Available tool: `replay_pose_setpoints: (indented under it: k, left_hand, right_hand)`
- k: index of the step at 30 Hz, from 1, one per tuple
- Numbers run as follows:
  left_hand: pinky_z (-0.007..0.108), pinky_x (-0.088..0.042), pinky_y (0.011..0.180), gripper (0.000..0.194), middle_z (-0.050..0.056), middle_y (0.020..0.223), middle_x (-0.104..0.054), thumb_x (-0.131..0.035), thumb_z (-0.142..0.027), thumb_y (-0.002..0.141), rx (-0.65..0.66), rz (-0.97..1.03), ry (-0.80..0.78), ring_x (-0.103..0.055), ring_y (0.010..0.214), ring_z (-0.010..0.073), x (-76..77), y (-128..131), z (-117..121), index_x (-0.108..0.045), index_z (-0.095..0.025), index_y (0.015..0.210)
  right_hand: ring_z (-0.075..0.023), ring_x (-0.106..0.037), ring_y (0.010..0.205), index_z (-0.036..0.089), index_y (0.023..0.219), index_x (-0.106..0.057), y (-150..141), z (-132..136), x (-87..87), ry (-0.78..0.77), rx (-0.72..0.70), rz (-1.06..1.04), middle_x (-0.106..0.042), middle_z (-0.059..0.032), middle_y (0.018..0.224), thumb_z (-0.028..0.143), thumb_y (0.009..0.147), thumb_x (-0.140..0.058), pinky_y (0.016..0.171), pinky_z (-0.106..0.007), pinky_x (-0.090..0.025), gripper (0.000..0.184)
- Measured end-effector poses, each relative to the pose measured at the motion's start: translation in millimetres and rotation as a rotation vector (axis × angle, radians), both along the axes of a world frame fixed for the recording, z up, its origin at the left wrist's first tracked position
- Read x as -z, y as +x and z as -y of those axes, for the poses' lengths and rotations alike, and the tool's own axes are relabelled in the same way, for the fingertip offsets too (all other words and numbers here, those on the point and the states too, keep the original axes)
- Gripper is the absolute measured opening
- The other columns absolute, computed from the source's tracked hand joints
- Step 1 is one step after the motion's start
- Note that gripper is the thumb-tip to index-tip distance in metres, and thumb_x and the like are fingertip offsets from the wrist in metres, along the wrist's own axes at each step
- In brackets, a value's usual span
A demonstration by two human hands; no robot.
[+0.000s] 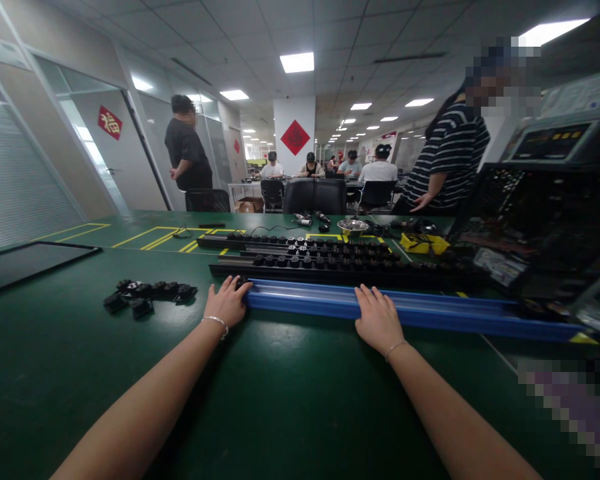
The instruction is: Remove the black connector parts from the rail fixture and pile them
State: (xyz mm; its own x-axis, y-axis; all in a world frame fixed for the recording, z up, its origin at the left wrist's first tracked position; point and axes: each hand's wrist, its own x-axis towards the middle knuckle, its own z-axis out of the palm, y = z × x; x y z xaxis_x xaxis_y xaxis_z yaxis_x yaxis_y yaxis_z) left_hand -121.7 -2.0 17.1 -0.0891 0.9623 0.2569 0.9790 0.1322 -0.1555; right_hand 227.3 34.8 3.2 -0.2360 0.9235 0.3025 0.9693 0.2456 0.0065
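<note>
A long blue channel rail (300,298) lies across the green table in front of me, its open groove facing up. My left hand (226,303) is at the rail's left end, its fingers closed around a small black part (242,283) at the mouth of the groove. Farther right, my right hand (379,317) grips the rail, fingers over its far side and palm against the near edge. A loose group of small black parts (155,291) sits on the table left of my left hand.
Behind the blue rail lie several black rails (300,262) lined with round black parts. Farther back are a metal bowl (353,227), a yellow bundle (424,243) and cables. A dark flat panel (35,263) lies left; an open equipment case (540,220) stands right. People stand and sit beyond.
</note>
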Motion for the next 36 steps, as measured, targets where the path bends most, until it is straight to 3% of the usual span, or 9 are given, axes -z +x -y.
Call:
replay_pose_setpoints:
  k: [12, 17, 24, 29, 36]
  left_hand:
    - [0.054, -0.031, 0.1, 0.056, 0.009, 0.142, -0.043, -0.044, -0.023, 0.076, -0.011, -0.039, 0.042, -0.032, 0.133, 0.0283, 3.0, -32.1, -1.6, -0.046, -0.03, 0.131]
    - [0.05, -0.035, 0.097, 0.055, 0.009, 0.14, -0.046, -0.044, -0.025, 0.076, -0.091, -0.029, 0.059, -0.035, 0.132, 0.0291, 1.8, -54.9, 2.6, -0.046, -0.03, 0.13]
    - [0.048, -0.039, 0.094, 0.052, 0.013, 0.134, -0.048, -0.041, -0.031, 0.08, -0.26, -0.012, 0.063, -0.037, 0.129, 0.0304, -1.8, -106.5, 32.7, -0.044, -0.028, 0.132]
    - [0.042, -0.041, 0.091, 0.052, 0.011, 0.127, -0.054, -0.035, -0.044, 0.084, -0.404, 0.04, -0.001, -0.048, 0.117, 0.0286, 0.1, -145.7, 60.9, -0.042, -0.028, 0.132]
    - [0.054, -0.026, 0.102, 0.047, 0.006, 0.136, -0.05, -0.033, -0.047, 0.085, -0.47, 0.112, -0.09, -0.029, 0.134, 0.026, 15.1, -180.6, 66.7, -0.049, -0.033, 0.127]
  right_hand:
    - [-0.0267, -0.027, 0.134, 0.013, 0.138, -0.04, 0.3, -0.1, 0.9, 0.015, -0.01, -0.006, -0.036, -0.0069, 0.146, 0.016, 0.071, -0.044, 0.109, -0.043, -0.021, 0.067]
    - [-0.0265, -0.026, 0.134, 0.013, 0.138, -0.039, -0.1, 0.5, -0.1, 0.007, -0.006, -0.003, -0.036, -0.0065, 0.146, 0.015, 0.072, -0.043, 0.109, -0.043, -0.021, 0.067]
    - [-0.0257, -0.027, 0.134, 0.014, 0.137, -0.04, 0.3, 0.0, 0.2, 0.017, -0.006, 0.001, -0.036, -0.0065, 0.146, 0.015, 0.072, -0.043, 0.109, -0.043, -0.021, 0.066]
    - [-0.0259, -0.028, 0.134, 0.014, 0.138, -0.04, 0.2, -0.4, 1.6, 0.027, -0.007, 0.005, -0.037, -0.0065, 0.146, 0.015, 0.072, -0.043, 0.109, -0.043, -0.021, 0.066]
    - [-0.0261, -0.028, 0.133, 0.014, 0.137, -0.041, 0.6, -0.6, 2.8, 0.047, -0.01, 0.006, -0.038, -0.0069, 0.145, 0.014, 0.073, -0.042, 0.108, -0.043, -0.022, 0.065]
